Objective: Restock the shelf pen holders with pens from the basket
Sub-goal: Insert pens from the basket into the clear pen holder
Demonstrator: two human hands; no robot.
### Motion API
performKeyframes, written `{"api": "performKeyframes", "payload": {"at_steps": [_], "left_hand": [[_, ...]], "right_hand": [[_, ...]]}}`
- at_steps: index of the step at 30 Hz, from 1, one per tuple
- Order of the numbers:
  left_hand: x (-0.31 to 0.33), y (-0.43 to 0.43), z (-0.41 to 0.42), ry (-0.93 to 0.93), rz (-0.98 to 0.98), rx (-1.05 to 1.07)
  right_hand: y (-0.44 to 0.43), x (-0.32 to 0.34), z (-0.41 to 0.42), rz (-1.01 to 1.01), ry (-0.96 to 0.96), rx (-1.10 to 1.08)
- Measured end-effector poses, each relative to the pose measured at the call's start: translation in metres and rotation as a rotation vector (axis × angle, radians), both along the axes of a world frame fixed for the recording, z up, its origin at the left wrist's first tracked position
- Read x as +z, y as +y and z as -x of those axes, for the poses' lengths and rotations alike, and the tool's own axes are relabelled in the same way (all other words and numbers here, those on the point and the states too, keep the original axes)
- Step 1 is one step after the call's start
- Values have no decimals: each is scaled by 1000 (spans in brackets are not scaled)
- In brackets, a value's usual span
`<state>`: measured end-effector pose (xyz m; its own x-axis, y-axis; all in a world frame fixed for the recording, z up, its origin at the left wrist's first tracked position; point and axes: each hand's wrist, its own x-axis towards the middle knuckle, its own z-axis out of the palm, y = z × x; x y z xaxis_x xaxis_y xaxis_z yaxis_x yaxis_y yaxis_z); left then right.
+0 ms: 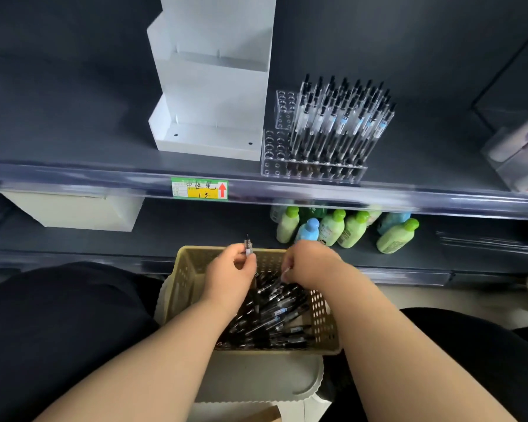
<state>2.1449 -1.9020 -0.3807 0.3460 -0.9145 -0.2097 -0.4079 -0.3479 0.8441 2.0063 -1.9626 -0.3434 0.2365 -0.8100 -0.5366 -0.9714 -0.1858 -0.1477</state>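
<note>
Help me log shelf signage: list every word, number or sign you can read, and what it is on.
"中性笔": handwritten on the shelf-edge price tag.
"15": handwritten below it on the tag's yellow field, beside a red up arrow.
The tag's small print and the labels on the bottles and pens are too blurred to read.
</note>
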Motion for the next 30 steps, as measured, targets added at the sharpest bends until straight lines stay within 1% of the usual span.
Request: {"api": "performKeyframes", "payload": {"at_steps": [4,8,13,16,20,22,24,30], "left_hand": [[44,-10,2,-7,245,-61],[87,-25,-1,65,416,-64],[131,-49,-11,129,512,-72],[153,-68,-16,177,579,-38],[171,-96,-17,189,668,11],[175,-109,-17,165,706,14],[173,-118,-19,144,741,18],[163,-134,-21,78,744,16]], "right_hand": [[-5,57,5,137,-318,-157],[-9,94,5,291,-564,-244],[-27,137,1,466,-734,-256],[-43,164,3,565,-890,-291],[-70,187,4,777,-1042,-339],[-86,192,3,861,-1049,-357],[-99,191,1,900,-1013,-360],[-123,171,-4,865,-793,-247]]}}
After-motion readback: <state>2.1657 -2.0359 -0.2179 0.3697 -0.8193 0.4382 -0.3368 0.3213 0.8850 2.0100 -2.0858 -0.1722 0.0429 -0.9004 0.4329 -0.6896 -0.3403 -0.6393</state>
